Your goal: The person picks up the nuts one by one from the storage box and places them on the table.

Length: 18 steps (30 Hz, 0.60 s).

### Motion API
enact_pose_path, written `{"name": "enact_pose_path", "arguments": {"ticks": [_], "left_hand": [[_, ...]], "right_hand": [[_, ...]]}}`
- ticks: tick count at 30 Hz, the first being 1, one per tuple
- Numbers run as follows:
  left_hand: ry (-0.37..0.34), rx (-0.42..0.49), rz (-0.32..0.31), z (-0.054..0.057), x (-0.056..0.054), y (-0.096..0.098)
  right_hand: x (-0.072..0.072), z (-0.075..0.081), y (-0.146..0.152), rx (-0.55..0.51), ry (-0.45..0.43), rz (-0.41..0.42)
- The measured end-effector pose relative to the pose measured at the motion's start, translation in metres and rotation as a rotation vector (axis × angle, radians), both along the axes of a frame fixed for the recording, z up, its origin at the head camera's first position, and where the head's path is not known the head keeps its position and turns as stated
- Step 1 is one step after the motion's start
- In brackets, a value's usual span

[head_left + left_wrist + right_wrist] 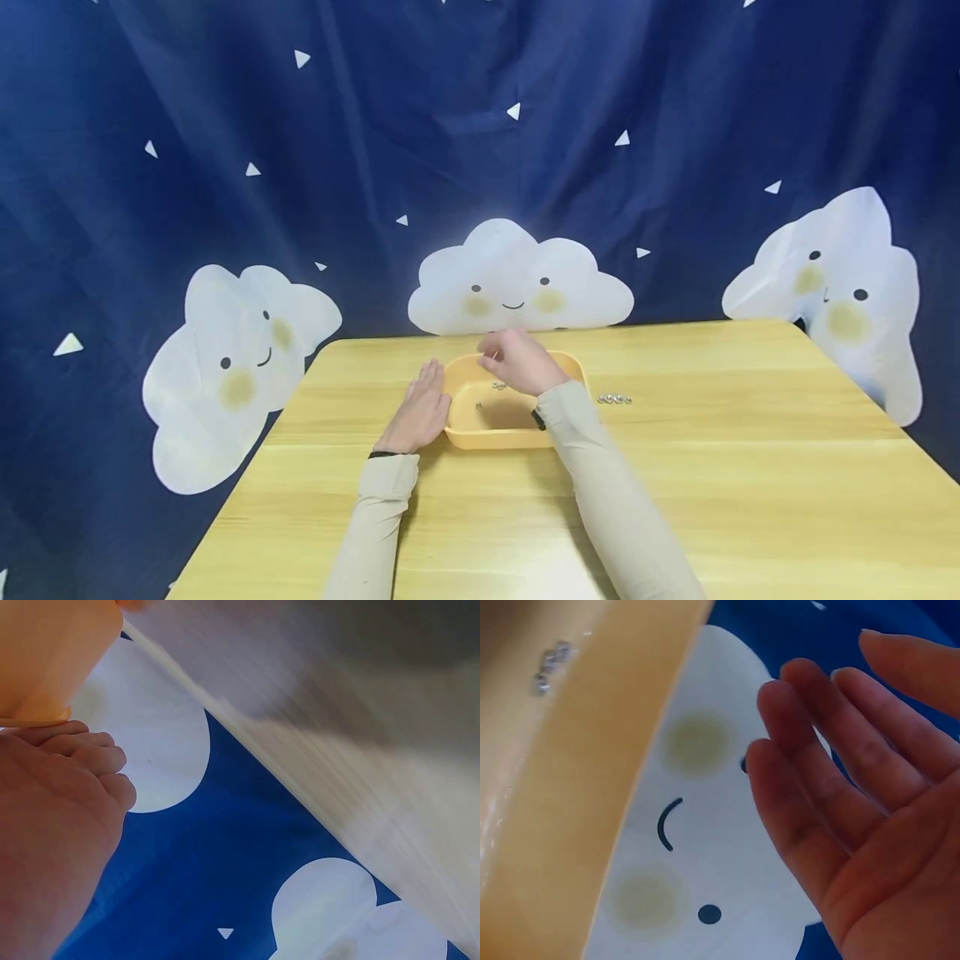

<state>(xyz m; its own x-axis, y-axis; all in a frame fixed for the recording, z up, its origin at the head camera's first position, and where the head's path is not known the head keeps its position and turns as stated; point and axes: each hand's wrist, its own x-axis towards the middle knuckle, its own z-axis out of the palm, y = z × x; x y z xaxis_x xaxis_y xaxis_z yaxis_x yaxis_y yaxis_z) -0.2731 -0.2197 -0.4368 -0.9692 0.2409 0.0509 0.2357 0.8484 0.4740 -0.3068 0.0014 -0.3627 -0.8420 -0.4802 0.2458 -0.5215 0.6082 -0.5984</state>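
Observation:
A yellow-orange plastic basin stands on the table. My left hand lies along its left side; in the left wrist view, the fingers are by the basin wall. Over the basin's far part hovers my right hand. The right wrist view shows its fingers loosely bent, with nothing between them. Inside the basin lie a few small shiny metal pieces, possibly nuts, and a single one sits nearer the left. The right forearm hides part of the basin.
A short row of similar silvery pieces lies on the wooden table, right of the basin. Behind the table's far edge hangs a dark blue curtain printed with white clouds and triangles.

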Motion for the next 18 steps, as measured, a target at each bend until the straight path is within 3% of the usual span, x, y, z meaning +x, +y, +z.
{"name": "enact_pose_path", "arguments": {"ticks": [9,13,18], "left_hand": [[0.031,0.022,-0.005,0.011,-0.003,0.003],[0.037,0.013,-0.003,0.009,0.001,0.003],[0.048,0.007,-0.003,-0.002,0.009,0.001]], "right_hand": [[0.004,0.002,-0.018,0.245,-0.023,0.096],[0.006,0.0,-0.019,0.244,0.02,0.097],[0.01,-0.008,-0.016,0.228,0.061,0.086]]}}
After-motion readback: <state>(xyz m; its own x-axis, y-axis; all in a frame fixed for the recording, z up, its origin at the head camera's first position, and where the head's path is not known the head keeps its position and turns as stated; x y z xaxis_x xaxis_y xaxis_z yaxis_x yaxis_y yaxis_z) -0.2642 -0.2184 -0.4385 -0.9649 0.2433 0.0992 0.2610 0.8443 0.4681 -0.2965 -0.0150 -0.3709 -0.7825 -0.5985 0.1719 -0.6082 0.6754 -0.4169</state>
